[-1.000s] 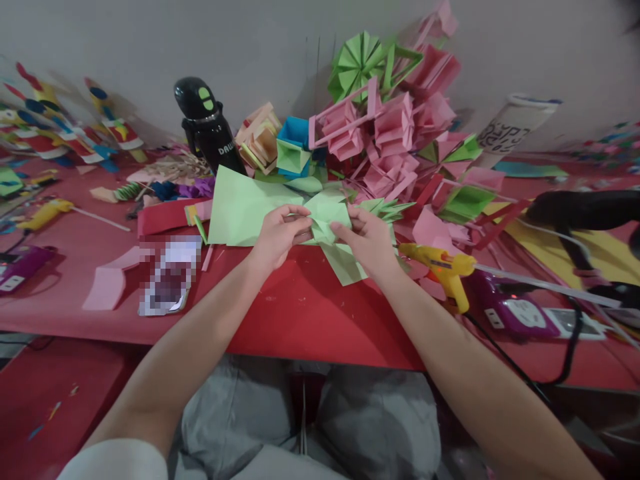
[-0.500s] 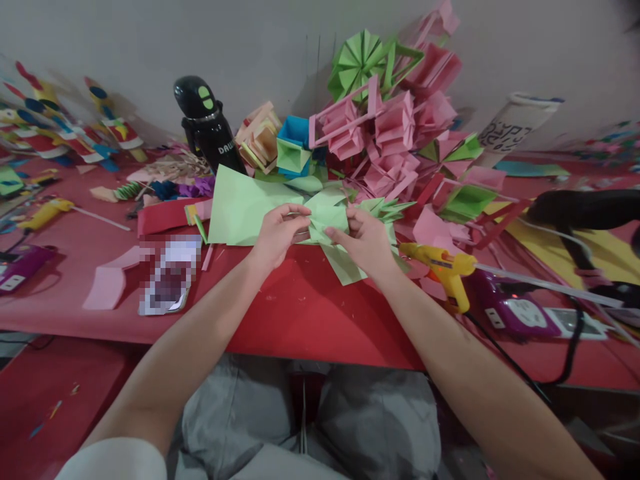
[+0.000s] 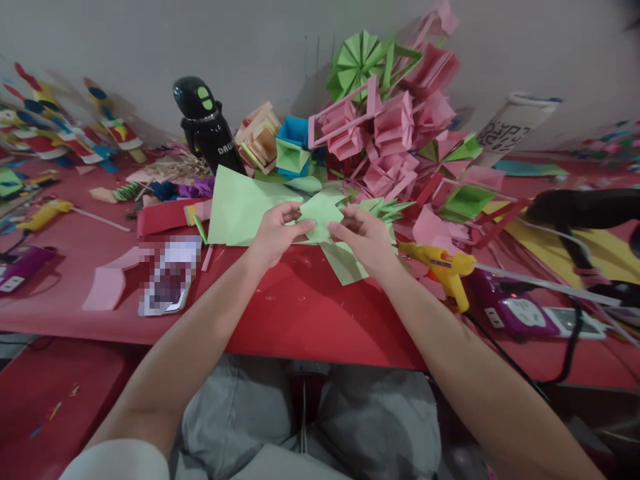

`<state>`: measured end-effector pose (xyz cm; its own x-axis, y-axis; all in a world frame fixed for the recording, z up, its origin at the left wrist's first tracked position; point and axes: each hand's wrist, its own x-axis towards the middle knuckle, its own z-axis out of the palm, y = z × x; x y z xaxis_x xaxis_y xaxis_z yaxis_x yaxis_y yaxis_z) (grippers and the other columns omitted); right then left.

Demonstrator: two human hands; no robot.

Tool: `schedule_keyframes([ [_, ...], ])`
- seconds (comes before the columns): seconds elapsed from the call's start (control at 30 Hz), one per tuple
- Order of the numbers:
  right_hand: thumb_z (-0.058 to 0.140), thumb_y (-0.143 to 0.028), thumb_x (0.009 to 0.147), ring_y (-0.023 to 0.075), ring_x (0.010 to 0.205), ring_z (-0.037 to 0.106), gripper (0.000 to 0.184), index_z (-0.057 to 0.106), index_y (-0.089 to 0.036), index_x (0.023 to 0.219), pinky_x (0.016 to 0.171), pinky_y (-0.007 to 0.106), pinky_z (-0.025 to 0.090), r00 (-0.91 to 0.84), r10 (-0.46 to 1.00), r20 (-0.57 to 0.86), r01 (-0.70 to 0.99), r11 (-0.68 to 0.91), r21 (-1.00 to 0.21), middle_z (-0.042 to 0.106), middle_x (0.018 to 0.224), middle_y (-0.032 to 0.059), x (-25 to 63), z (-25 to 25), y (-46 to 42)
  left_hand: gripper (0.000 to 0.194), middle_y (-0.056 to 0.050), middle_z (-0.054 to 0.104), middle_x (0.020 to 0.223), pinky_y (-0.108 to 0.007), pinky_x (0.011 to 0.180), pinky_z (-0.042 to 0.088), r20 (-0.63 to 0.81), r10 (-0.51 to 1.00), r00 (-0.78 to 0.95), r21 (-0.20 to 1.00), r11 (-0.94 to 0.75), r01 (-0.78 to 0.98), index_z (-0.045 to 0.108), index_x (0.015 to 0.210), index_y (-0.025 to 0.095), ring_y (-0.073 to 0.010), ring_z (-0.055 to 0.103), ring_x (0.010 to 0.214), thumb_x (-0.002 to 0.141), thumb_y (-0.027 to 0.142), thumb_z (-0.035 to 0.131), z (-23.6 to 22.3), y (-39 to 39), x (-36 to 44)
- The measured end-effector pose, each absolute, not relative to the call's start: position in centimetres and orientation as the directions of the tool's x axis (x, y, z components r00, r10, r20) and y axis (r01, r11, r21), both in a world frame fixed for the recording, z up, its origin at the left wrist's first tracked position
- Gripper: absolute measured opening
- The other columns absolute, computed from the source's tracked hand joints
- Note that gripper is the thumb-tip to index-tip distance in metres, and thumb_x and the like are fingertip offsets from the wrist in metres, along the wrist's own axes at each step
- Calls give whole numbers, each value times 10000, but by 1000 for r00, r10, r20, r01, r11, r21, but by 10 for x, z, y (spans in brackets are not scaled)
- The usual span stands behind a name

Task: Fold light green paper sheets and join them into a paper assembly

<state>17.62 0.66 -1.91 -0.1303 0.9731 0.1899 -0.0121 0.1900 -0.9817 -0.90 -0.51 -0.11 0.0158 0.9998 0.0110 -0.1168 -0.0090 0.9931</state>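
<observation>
Between my hands is a small piece of light green paper (image 3: 321,215), creased and standing up off the table. My left hand (image 3: 280,232) pinches its left edge between thumb and fingers. On the opposite edge my right hand (image 3: 364,235) has a similar pinch, its thumb in front. A large light green sheet (image 3: 235,210) lies behind my left hand. Under and in front of my right hand is a loose green strip (image 3: 345,265). Folded green paper points (image 3: 387,209) spread out just behind that hand.
A yellow glue gun (image 3: 445,263) lies right of my right forearm, near a purple power strip (image 3: 520,307). A phone (image 3: 173,277) is on the left. Behind stand a black bottle (image 3: 210,127) and a pile of pink folded paper lanterns (image 3: 395,123).
The small green paper has turned in my fingers and now shows a flatter, pointed face. My left thumb has come forward onto its front, and both hands have shifted slightly.
</observation>
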Motion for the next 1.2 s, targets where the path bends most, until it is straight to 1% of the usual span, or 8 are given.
schedule_keyframes([
  [0.1,795,-541,750,132,653,564,363,649,-210,765,685,314,538,-157,969,189,-46,184,-982,583,673,-17,177,-21,8,461,-57,684,990,-328,761,591,-1,999,51,995,6,-104,620,1107,167,-168,675,832,690,224,809,0,-7,-9],
  [0.3,720,-540,826,128,664,526,343,744,-198,833,644,291,455,-173,946,275,120,297,-947,622,714,-3,180,-15,6,525,-13,667,815,-271,671,486,25,965,262,977,-80,200,616,1186,173,-145,624,695,704,259,805,-1,-11,-8],
  [0.4,685,-536,857,152,728,585,350,751,-192,857,695,309,483,-212,925,316,194,357,-914,668,767,16,180,-13,4,334,-30,675,851,-262,663,461,53,973,226,965,-108,238,666,1040,159,-140,606,713,777,348,746,-1,-11,-7],
  [0.57,731,-538,822,193,958,643,419,697,-236,1111,754,322,527,-183,893,412,215,445,-869,687,1109,68,179,-14,0,184,-37,685,832,-257,678,474,135,986,99,964,-153,217,663,889,154,-144,624,741,840,331,663,-2,-8,-8],
  [0.77,761,-513,791,173,813,607,311,658,-220,793,686,321,487,-29,858,512,363,487,-795,644,856,27,180,-11,-1,229,-37,682,868,-276,716,517,203,978,-53,940,-179,289,654,1026,182,-173,663,822,813,261,682,-7,-5,-9],
  [0.93,832,-486,704,191,870,612,299,715,-226,793,690,322,500,24,908,419,245,401,-883,650,922,40,177,-16,3,150,-3,616,707,-277,597,501,104,994,-20,980,-99,174,640,973,203,-137,589,602,853,293,636,-9,-5,-6],
  [1.07,827,-486,713,186,842,632,308,737,-222,844,720,329,531,10,961,275,4,275,-961,683,932,35,175,-19,4,161,7,572,685,-269,579,497,21,999,40,996,-24,82,640,918,205,-137,584,606,851,351,655,-8,-7,-2],
  [1.2,851,-457,690,206,859,656,339,744,-200,884,788,356,534,-45,971,233,-6,233,-973,721,918,45,174,-16,0,189,3,591,724,-257,619,504,37,993,108,996,-46,82,654,859,184,-127,576,659,829,369,671,-7,-8,1],
])
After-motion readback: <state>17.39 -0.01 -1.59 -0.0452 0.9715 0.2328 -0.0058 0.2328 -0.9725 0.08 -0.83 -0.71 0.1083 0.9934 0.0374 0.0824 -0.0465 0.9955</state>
